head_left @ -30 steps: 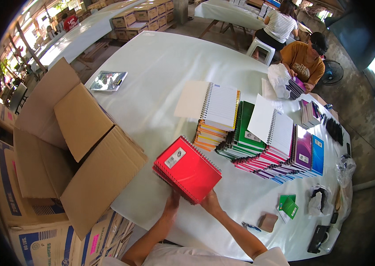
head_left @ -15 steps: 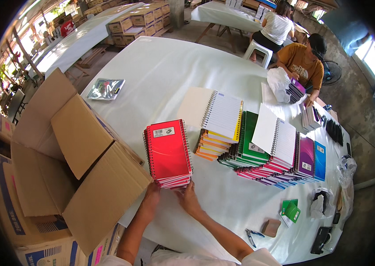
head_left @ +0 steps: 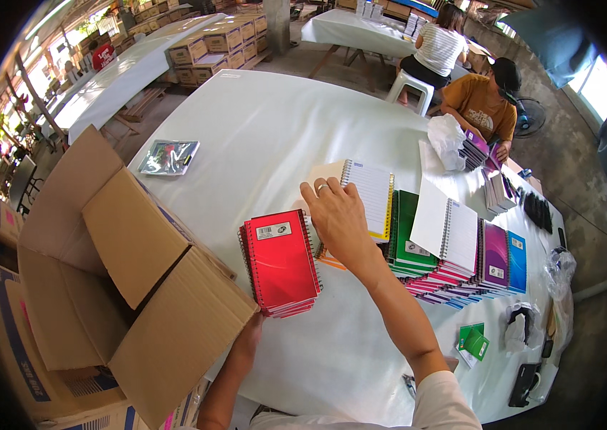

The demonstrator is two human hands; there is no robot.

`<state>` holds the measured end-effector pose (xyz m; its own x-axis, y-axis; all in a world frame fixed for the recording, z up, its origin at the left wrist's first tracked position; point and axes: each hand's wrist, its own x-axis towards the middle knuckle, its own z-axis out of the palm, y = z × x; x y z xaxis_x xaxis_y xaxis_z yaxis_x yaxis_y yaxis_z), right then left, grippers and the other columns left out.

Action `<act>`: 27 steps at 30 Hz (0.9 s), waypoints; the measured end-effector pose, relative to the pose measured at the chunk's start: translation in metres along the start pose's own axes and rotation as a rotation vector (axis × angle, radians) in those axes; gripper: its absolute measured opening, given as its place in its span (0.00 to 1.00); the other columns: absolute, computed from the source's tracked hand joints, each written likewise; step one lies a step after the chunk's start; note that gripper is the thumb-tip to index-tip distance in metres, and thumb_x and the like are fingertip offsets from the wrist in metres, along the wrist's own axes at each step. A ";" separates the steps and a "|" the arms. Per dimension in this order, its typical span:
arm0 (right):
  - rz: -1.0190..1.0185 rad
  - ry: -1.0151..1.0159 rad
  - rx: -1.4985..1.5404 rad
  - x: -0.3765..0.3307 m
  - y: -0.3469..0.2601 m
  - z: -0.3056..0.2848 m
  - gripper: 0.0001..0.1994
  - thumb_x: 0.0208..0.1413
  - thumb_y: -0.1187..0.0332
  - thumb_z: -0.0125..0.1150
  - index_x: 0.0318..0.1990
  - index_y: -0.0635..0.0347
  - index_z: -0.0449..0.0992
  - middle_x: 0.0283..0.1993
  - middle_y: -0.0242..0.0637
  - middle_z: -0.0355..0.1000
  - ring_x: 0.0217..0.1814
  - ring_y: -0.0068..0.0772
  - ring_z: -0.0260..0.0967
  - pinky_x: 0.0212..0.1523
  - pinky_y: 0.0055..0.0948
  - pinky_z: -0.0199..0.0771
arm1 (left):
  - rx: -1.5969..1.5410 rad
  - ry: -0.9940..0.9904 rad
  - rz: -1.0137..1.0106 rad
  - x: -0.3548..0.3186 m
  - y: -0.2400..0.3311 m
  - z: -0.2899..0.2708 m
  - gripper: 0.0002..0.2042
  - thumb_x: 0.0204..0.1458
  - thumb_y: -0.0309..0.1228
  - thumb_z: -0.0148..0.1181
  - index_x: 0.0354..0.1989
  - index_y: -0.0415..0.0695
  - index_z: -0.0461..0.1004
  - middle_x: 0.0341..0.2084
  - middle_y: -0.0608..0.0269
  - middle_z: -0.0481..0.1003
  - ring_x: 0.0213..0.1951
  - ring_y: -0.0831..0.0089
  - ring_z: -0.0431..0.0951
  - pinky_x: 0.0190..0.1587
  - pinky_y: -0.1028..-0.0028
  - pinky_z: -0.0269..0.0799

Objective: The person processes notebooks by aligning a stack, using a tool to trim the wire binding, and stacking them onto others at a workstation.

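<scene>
A stack of red spiral notebooks (head_left: 285,261) stands on the white-covered table beside a big open carton (head_left: 174,308). My left hand (head_left: 251,333) is at the stack's near left corner, its fingers hidden behind the notebooks and a carton flap. Just right of the stack's far end, my right hand (head_left: 338,215) is raised palm down, fingers apart and slightly bent, nothing seen in them. It partly covers an open lined notebook (head_left: 371,193) with a yellow edge. Beyond that runs a row of green notebooks (head_left: 405,222), another open notebook (head_left: 459,229), purple (head_left: 493,251) and blue ones (head_left: 517,261).
A plastic-wrapped pack (head_left: 168,157) lies at the far left of the table. At right are small green booklets (head_left: 472,342), a black case (head_left: 523,385) and plastic bags (head_left: 560,276). A co-worker (head_left: 481,100) handles purple notebooks across the table. Stacked cartons (head_left: 210,54) stand behind.
My right hand has left the near edge of the red stack and gone up and away, over the open notebook. The stack appears slightly nearer and further right; my left hand stays at its corner.
</scene>
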<state>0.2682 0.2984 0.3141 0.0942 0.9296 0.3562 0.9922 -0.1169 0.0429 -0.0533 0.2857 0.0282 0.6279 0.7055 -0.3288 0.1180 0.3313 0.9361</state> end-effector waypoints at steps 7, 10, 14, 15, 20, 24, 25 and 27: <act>0.436 0.353 0.337 -0.017 -0.011 -0.007 0.30 0.50 0.80 0.53 0.64 0.62 0.56 0.46 0.46 0.67 0.49 0.44 0.68 0.41 0.38 0.72 | 0.004 0.009 -0.009 -0.006 -0.010 -0.007 0.30 0.52 0.46 0.51 0.62 0.43 0.61 0.60 0.59 0.63 0.62 0.66 0.59 0.65 0.65 0.50; 0.695 0.486 0.690 -0.029 -0.014 -0.026 0.32 0.55 0.77 0.53 0.66 0.64 0.49 0.47 0.49 0.64 0.48 0.49 0.67 0.41 0.38 0.73 | 0.007 0.014 -0.006 -0.006 -0.011 -0.009 0.30 0.52 0.44 0.50 0.62 0.43 0.61 0.60 0.58 0.63 0.63 0.65 0.59 0.65 0.65 0.50; 0.792 0.545 0.646 -0.052 -0.012 -0.034 0.35 0.56 0.74 0.58 0.66 0.65 0.46 0.52 0.55 0.57 0.46 0.52 0.64 0.46 0.38 0.69 | 0.017 0.000 0.004 -0.001 -0.010 -0.010 0.29 0.52 0.43 0.50 0.62 0.42 0.61 0.60 0.58 0.63 0.63 0.65 0.58 0.66 0.65 0.49; 0.750 0.586 0.499 -0.057 -0.015 -0.037 0.34 0.56 0.74 0.58 0.66 0.64 0.46 0.53 0.55 0.57 0.47 0.53 0.65 0.46 0.38 0.69 | 0.019 -0.002 0.007 -0.001 -0.010 -0.010 0.29 0.52 0.43 0.50 0.62 0.42 0.61 0.60 0.57 0.62 0.63 0.65 0.58 0.66 0.65 0.49; 0.751 0.415 0.494 -0.069 -0.016 -0.030 0.31 0.57 0.76 0.54 0.65 0.61 0.48 0.54 0.56 0.57 0.47 0.56 0.67 0.45 0.43 0.72 | 0.022 -0.009 0.018 0.003 -0.009 -0.014 0.29 0.52 0.41 0.49 0.62 0.42 0.61 0.60 0.56 0.62 0.63 0.64 0.58 0.66 0.64 0.48; 0.984 0.446 1.140 -0.050 -0.012 -0.058 0.27 0.57 0.78 0.54 0.63 0.62 0.55 0.53 0.54 0.61 0.51 0.48 0.70 0.41 0.35 0.77 | 0.025 -0.025 0.024 0.006 -0.006 -0.013 0.28 0.52 0.39 0.49 0.62 0.42 0.61 0.61 0.56 0.62 0.63 0.63 0.57 0.66 0.64 0.48; 0.924 0.454 0.987 -0.051 -0.010 -0.052 0.26 0.57 0.78 0.53 0.63 0.63 0.56 0.53 0.53 0.61 0.48 0.49 0.70 0.41 0.36 0.76 | 0.029 -0.026 0.029 0.006 -0.006 -0.013 0.28 0.52 0.39 0.49 0.62 0.42 0.61 0.61 0.55 0.62 0.63 0.63 0.57 0.67 0.64 0.48; 0.812 0.466 0.677 -0.060 -0.005 -0.032 0.23 0.57 0.79 0.51 0.61 0.64 0.57 0.52 0.53 0.61 0.42 0.51 0.70 0.40 0.39 0.74 | 0.032 -0.038 0.030 0.009 -0.005 -0.012 0.28 0.52 0.38 0.48 0.62 0.42 0.61 0.61 0.55 0.61 0.64 0.62 0.57 0.67 0.64 0.47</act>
<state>0.2553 0.2319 0.3227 0.8249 0.4312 0.3654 0.5071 -0.2790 -0.8155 -0.0578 0.2983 0.0192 0.6600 0.6903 -0.2965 0.1234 0.2898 0.9491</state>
